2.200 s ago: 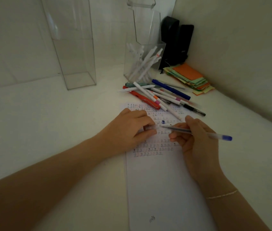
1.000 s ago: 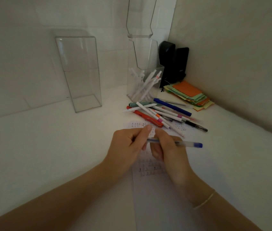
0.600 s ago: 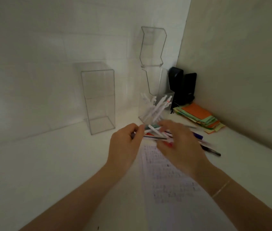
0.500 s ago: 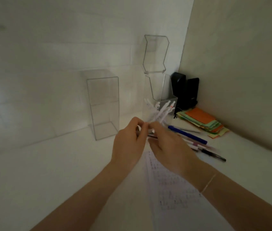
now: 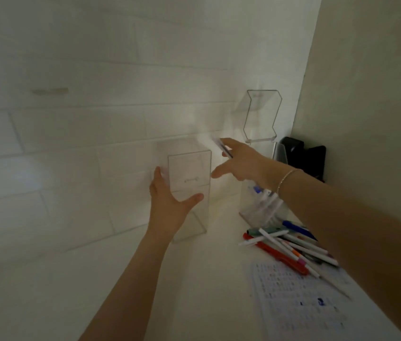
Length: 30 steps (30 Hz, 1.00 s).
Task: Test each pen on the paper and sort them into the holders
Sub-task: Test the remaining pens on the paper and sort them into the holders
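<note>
My right hand holds a blurred, clear-barrelled pen just above the top right corner of the tall clear acrylic holder. My left hand is spread open against that holder's left front, thumb across its face. A second clear holder to the right contains several white pens. Loose pens lie heaped on the white desk, a red one among them. The test paper with rows of small marks lies at the lower right.
A black object stands in the corner behind my right arm. A clear bent acrylic stand rises above the second holder. White brick wall behind, plain wall to the right.
Both hands left the paper and rose toward the tall holder. The pen went from both hands to the right hand alone. My left hand opened against the holder. The view tilted up.
</note>
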Each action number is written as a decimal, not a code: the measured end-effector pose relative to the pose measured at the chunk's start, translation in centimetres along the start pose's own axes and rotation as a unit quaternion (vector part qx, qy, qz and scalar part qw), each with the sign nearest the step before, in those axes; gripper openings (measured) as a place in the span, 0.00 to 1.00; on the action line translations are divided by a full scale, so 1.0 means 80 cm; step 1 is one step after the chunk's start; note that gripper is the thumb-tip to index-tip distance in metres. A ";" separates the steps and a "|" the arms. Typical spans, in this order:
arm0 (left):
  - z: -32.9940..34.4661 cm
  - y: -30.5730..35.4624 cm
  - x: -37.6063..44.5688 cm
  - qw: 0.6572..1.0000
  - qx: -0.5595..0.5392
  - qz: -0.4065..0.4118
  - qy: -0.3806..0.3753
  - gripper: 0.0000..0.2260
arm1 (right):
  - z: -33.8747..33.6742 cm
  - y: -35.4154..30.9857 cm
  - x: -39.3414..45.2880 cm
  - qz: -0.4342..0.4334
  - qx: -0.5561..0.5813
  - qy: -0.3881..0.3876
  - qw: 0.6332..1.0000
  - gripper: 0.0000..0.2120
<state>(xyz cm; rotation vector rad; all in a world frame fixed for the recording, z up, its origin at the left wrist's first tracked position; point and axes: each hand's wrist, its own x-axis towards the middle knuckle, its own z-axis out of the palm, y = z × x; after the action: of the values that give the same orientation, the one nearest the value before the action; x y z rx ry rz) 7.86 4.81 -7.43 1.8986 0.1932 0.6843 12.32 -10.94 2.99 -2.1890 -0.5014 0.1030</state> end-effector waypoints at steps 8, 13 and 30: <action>-0.013 -0.009 0.007 0.992 -0.050 -0.035 -0.109 0.55 | 0.006 0.019 0.015 -0.037 0.054 -0.052 0.996 0.44; -0.013 -0.013 0.004 0.994 0.005 -0.023 -0.103 0.54 | -0.020 0.023 0.009 -0.013 0.101 -0.094 0.990 0.37; -0.010 0.010 -0.011 0.984 -0.002 -0.002 -0.176 0.46 | 0.001 -0.049 0.020 -0.067 0.279 0.284 0.915 0.09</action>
<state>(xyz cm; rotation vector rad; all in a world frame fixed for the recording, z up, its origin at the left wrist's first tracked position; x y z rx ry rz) 6.58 4.76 -6.84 1.9799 -0.0283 0.3362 12.57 -8.13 6.12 -1.5169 -0.2422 -0.4118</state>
